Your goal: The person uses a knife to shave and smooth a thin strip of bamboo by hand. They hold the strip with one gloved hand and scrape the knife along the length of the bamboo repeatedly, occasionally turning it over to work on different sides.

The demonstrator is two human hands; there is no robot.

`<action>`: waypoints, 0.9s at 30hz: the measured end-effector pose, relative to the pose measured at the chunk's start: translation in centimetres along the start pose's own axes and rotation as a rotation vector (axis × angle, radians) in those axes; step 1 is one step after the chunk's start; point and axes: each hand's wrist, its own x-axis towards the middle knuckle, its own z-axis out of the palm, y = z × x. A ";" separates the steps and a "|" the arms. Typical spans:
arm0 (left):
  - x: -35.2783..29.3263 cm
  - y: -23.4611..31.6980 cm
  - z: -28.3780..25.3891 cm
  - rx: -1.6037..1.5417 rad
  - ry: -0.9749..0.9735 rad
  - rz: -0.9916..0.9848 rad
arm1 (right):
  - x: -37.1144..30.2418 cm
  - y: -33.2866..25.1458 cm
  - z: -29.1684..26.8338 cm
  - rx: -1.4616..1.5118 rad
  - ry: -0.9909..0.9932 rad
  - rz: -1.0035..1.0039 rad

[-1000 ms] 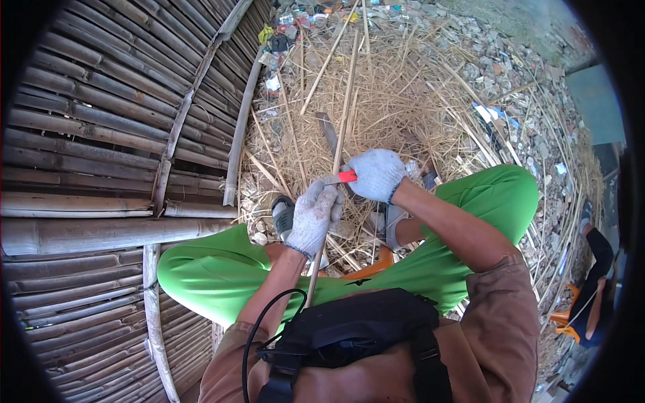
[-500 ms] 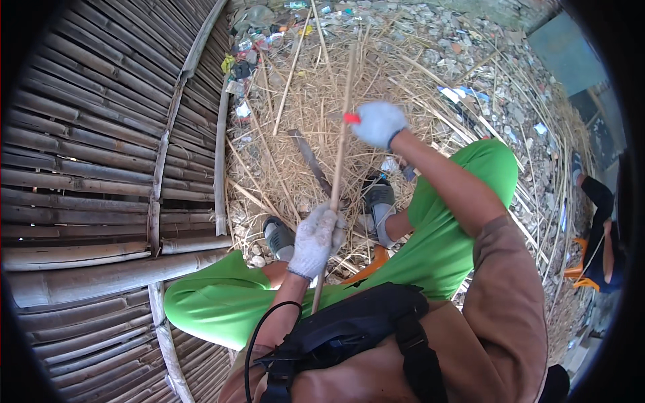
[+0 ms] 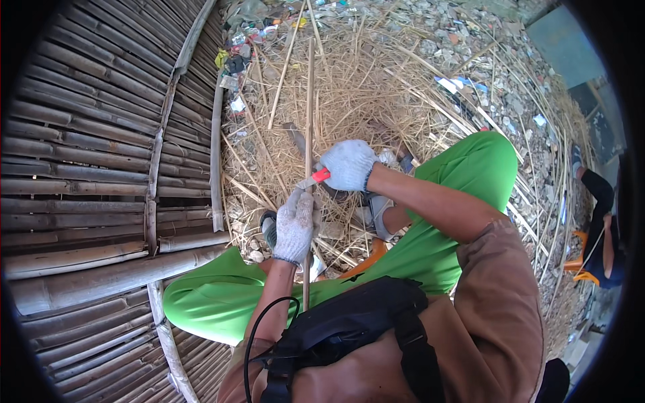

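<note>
My left hand, in a white knit glove, is wrapped round a long thin bamboo strip. The strip stands nearly straight away from me, its lower end by my lap. My right hand, gloved too, grips a small knife with a red handle. The knife's short blade lies against the strip, just beyond my left fingertips. Beneath, partly behind the strip, a dark flat blade-like piece rests on the shavings.
Bamboo shavings cover the ground ahead, with rubble and litter beyond. A slatted bamboo wall stands close on the left. Long strips lie at right, where another person sits by an orange chair. Part of an orange seat shows beneath me.
My right hand has drawn the knife back along the strip toward my left hand. The strip's far end has swung left, and my left hand has shifted slightly left.
</note>
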 end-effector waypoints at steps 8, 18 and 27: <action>-2.3 0.1 1.5 -0.052 -0.166 -0.110 | 1.9 8.5 -3.1 0.009 0.179 0.362; -3.1 -0.3 1.2 0.089 -0.179 -0.030 | 1.0 8.7 -3.6 0.138 0.131 0.414; -2.7 -1.7 0.2 0.242 -0.201 0.065 | -0.1 8.7 -3.4 0.105 0.092 0.321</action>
